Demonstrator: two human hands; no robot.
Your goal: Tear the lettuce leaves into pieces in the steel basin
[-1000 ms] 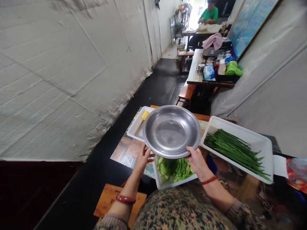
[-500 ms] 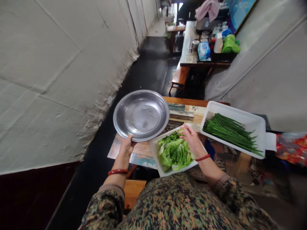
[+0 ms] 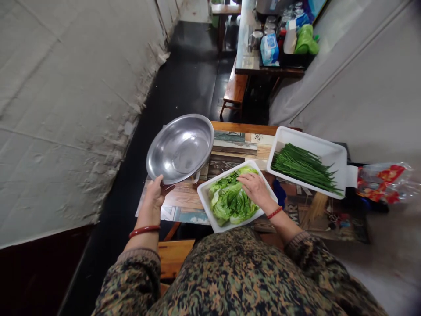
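Observation:
My left hand [image 3: 154,195] grips the near rim of a round steel basin [image 3: 179,148], which hangs tilted over the table's left end. My right hand [image 3: 255,188] rests palm down on green lettuce leaves [image 3: 230,202] heaped in a white tray [image 3: 204,202] at the table's near edge. A second white tray [image 3: 325,151] to the right holds long green chives [image 3: 301,166].
The low wooden table [image 3: 243,128] stands between a white wall on the left and a grey sheet on the right. A wooden stool [image 3: 173,256] sits by my left knee. A red printed plastic bag [image 3: 383,180] lies at the right. Farther back stands a cluttered table [image 3: 250,63].
My right hand let go of the basin and came down onto the lettuce. My left hand swung the basin to the left and tilted it. The view has dipped toward the table.

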